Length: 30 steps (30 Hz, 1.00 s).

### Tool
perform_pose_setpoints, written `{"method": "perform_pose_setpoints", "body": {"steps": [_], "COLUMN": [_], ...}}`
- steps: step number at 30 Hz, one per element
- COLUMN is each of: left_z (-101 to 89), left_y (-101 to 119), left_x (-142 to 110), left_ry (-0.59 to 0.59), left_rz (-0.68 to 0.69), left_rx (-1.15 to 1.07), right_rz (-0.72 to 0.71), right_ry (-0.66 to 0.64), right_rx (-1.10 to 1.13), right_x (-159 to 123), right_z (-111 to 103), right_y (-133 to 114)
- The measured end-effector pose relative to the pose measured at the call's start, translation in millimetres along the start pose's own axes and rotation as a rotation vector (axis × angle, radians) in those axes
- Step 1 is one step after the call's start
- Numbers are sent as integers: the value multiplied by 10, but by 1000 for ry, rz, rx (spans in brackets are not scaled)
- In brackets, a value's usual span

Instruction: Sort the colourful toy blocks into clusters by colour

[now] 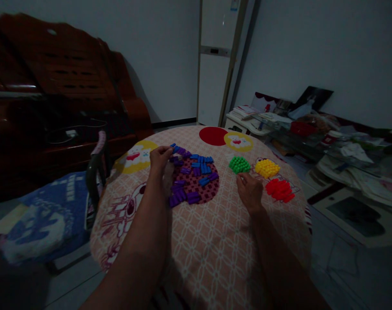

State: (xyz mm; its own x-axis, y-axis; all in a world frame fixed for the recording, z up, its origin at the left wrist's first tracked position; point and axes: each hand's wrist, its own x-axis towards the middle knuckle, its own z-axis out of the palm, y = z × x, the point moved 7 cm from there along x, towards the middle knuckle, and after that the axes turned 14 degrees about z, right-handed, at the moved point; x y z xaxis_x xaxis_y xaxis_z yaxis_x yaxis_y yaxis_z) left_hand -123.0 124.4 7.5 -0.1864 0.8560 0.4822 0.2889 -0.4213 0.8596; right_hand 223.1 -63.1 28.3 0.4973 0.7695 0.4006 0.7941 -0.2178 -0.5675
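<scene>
My left hand is at the left of a dark red checked circle, thumb and forefinger pinched on a small blue plastic piece. Beside it lie loose purple pieces and more blue pieces, several of each, some side by side in short rows. My right hand is closed, its fingertips at the near edge of a tight green cluster of small pieces; what it pinches, if anything, is hidden. To its right sit a yellow cluster and a red group of sticks.
All of this lies on a round table with a patterned pink cloth. A chair with a blue cover stands at the left, before a wooden sofa. A cluttered glass-topped cabinet runs along the right wall.
</scene>
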Motion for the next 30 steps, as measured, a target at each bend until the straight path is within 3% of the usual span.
{"method": "perform_pose_setpoints", "body": {"steps": [2,9,12,15,18,20,24,30], "left_z": [123,1121,1481,1715,1820,1811,1673,1580], "left_y": [187,1003,1214,1300,1292,1255,1147,970], "left_x": [-25,-533,-848,-1090,-1185,-1152,-970,-847], "left_ry": [-33,-594,-780,-873,-885,-848,-726,-683], "left_rz": [1,33,58,94,120,148,238,211], "left_rx": [-206,-480,-533,-575,-585,-548,-386,-333], "right_rz": [-1,87,231,343,346,324,202,138], "right_ry": [-18,-92,-163,-246,-216,-94,178,108], "right_rx": [71,386,569,702,748,708,351,-284], "right_x": [-12,0,17,28,97,183,343,400], "right_z": [5,-20,34,119,70,-83,-498,-630], "right_y": [-20,-35,22,67,143,267,507,591]}}
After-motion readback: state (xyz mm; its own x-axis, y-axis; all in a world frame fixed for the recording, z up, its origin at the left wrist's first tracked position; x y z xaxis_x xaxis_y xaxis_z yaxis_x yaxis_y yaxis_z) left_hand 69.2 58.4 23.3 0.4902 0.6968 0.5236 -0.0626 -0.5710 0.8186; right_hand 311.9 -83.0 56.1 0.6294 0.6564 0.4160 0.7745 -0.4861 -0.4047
